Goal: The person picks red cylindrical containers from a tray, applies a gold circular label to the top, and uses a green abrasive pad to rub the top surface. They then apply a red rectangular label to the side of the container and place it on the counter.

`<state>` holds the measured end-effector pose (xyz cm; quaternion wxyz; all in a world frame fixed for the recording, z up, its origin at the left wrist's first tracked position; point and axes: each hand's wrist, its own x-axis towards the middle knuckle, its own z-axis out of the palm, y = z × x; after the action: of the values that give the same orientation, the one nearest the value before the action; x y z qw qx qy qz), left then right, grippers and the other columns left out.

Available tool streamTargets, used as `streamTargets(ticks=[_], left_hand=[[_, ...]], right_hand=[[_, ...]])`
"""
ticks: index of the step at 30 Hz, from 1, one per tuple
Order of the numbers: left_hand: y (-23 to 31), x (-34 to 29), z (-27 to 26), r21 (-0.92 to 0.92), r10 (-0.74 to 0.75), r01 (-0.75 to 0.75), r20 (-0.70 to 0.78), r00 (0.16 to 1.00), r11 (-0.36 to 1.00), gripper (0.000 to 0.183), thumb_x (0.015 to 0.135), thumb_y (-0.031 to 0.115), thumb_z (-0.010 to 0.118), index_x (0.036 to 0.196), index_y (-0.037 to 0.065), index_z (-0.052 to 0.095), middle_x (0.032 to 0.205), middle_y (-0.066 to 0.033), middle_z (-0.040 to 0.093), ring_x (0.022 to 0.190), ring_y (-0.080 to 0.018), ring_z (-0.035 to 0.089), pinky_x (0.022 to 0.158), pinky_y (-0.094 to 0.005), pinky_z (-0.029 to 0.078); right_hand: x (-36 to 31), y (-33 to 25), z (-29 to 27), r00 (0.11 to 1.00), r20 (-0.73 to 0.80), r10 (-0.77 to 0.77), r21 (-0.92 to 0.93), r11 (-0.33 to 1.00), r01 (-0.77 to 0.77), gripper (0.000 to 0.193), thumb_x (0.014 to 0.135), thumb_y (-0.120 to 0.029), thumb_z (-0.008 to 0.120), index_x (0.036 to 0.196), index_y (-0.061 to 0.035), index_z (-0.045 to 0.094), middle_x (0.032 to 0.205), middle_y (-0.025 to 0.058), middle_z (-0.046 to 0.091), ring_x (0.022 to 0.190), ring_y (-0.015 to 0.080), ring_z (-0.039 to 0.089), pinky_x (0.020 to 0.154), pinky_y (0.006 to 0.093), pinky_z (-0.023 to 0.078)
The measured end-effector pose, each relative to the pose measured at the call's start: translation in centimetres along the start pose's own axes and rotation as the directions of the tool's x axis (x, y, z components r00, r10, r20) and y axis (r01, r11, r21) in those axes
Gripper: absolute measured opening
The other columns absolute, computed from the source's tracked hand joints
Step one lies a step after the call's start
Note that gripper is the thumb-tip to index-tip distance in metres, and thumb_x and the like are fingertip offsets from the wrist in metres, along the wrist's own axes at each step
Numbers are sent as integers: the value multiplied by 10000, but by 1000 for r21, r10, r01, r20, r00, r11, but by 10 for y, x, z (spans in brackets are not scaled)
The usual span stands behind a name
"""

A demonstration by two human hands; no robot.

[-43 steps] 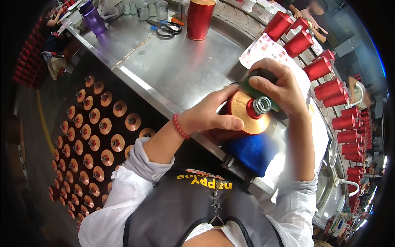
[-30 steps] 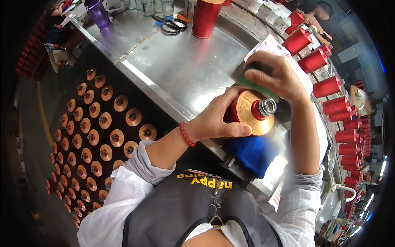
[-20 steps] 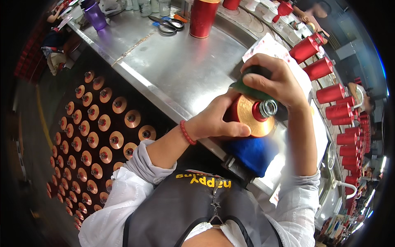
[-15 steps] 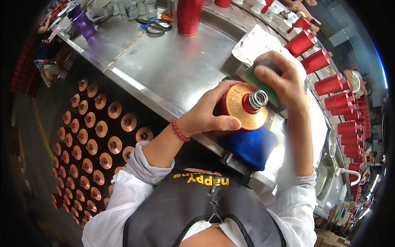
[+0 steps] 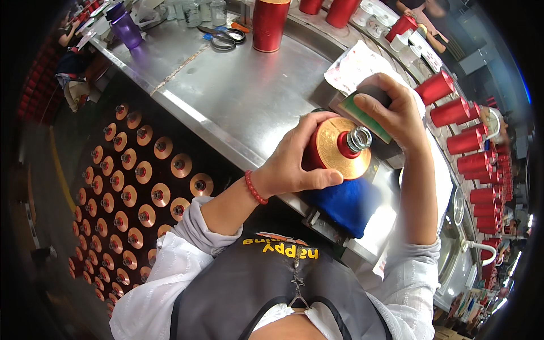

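Observation:
My left hand [image 5: 294, 156] is wrapped round a red metal cylinder [image 5: 325, 140], tilted so that its round gold-coloured end faces me. A narrow red neck stands up from that end, with a shiny coil spring [image 5: 359, 139] on it. In my right hand [image 5: 399, 110] is a green-and-black block [image 5: 364, 118], its kind unclear, gripped between thumb and fingers. The block sits close to the cylinder's far right side; whether they touch I cannot tell. Beneath the cylinder lies a blue cloth [image 5: 340, 209], partly hidden by it.
Another red cylinder [image 5: 267, 28] stands on the steel table [image 5: 243, 85], beside black scissors [image 5: 226, 39]. A purple bottle [image 5: 125, 27] is at far left. A curved conveyor carries red cylinders [image 5: 449, 112] along the right. Many gold-topped cylinders [image 5: 160, 195] stand lower left. People work farther off.
The blurred right hand now shows sharply, the block still beside the cylinder. Red cylinders on the conveyor have shifted along it. The view has moved slightly; both grips stay the same.

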<state>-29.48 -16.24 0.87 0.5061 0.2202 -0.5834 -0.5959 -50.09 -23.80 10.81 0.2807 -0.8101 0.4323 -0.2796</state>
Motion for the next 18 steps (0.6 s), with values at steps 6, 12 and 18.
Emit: streamTargets(ticks=[6, 12, 18], left_hand=[[-17, 4, -6, -115, -6, 6, -3, 1000, 993, 962, 730, 416, 874, 1431, 3, 360, 1347, -157, 513, 1243, -245, 530, 1075, -365, 413], [-22, 9, -15, 61, 18, -21, 46, 999, 998, 1075, 696, 487, 894, 1475, 16, 322, 1368, -168, 507, 1262, -280, 522, 1069, -382, 421], [-34, 15, -22, 291, 351, -338, 9, 936, 895, 1167, 717, 552, 856, 1556, 42, 226, 1440, -199, 464, 1269, -331, 517, 1143, -441, 372]], right_hand=[[57, -9, 13, 947, 311, -81, -60, 993, 104, 289, 874, -265, 738, 986, -8, 668, 857, 99, 669, 820, 175, 637, 780, 319, 516], [35, 20, 13, 998, 46, 34, 69, 997, -37, 239, 877, -204, 723, 999, -6, 670, 848, 36, 658, 787, 115, 612, 730, 281, 515], [-32, 25, 24, 923, -133, 361, 472, 842, -261, 282, 903, -257, 745, 1043, -26, 659, 900, 17, 651, 831, 95, 601, 748, 245, 493]])
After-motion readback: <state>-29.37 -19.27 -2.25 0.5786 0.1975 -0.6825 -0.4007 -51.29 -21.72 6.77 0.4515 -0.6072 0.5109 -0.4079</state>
